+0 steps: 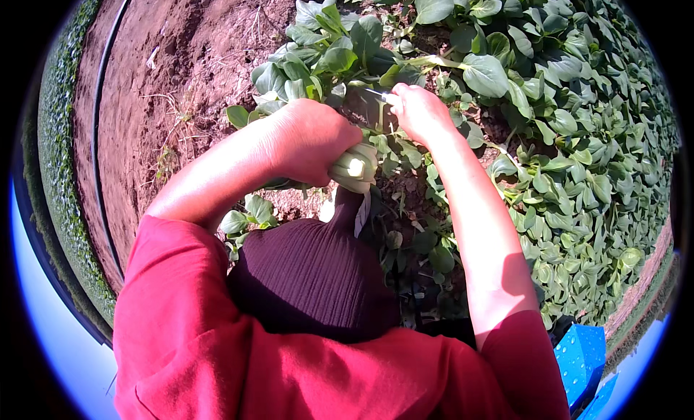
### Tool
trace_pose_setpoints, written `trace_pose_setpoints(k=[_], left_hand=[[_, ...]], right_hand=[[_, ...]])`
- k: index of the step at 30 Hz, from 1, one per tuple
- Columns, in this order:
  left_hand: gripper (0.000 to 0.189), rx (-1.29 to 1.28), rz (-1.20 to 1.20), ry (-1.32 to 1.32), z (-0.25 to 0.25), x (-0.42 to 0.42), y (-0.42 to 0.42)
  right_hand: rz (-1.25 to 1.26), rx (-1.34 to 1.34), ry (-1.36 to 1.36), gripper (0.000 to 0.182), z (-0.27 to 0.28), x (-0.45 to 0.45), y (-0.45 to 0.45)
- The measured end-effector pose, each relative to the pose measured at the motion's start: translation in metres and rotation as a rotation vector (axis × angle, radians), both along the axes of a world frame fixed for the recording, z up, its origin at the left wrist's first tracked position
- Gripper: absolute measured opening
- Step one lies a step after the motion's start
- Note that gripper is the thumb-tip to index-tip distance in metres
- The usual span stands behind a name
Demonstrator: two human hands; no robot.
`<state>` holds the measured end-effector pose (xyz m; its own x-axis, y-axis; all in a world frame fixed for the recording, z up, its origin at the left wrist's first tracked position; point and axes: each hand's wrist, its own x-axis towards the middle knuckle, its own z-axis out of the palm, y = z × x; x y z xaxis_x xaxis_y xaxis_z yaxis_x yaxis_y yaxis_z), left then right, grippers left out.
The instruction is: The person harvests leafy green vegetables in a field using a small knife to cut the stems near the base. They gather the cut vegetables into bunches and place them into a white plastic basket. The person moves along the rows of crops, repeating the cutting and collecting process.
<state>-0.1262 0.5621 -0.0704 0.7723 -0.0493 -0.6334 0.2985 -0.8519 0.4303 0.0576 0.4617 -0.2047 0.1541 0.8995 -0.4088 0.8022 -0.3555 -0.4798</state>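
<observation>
My left hand (314, 143) is closed around a head of bok choy. The pale base of the bok choy (355, 168) sticks out past my fingers, with its white cut end turned up. Most of its leaves are hidden under my hand and forearm. In my right hand (420, 111) is a small knife (384, 96), its thin blade pointing left, low among the plants. Just beyond both hands, a leafy clump of bok choy (331, 57) lies at the edge of the bare soil. Whether the blade touches a stem cannot be made out.
Dense bok choy plants (574, 149) fill the right side. Reddish bare soil (200, 51) runs along the left, crossed by a black irrigation hose (97, 111). Small weeds (401, 149) grow between my arms. A blue object with droplet-like marks (580, 355) is at lower right.
</observation>
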Motion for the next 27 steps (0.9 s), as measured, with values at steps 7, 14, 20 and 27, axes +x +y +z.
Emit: trace_pose_setpoints(k=[7, 14, 20, 27], left_hand=[[0.042, 0.238, -0.202, -0.044, -0.031, 0.046, -0.011], [0.049, 0.659, -0.187, 0.194, -0.078, 0.068, 0.054], [0.057, 0.650, 0.043, 0.185, -0.090, 0.015, 0.084], [0.047, 0.638, 0.226, 0.017, -0.104, -0.017, 0.079]], right_hand=[[-0.720, -0.111, 0.385, 0.034, -0.112, 0.014, 0.005], [-1.086, -0.076, 1.006, 0.022, -0.066, -0.004, -0.003], [-1.024, 0.212, 1.089, 0.032, -0.015, -0.045, -0.037], [-0.687, 0.134, 0.806, 0.026, -0.039, -0.060, 0.000]])
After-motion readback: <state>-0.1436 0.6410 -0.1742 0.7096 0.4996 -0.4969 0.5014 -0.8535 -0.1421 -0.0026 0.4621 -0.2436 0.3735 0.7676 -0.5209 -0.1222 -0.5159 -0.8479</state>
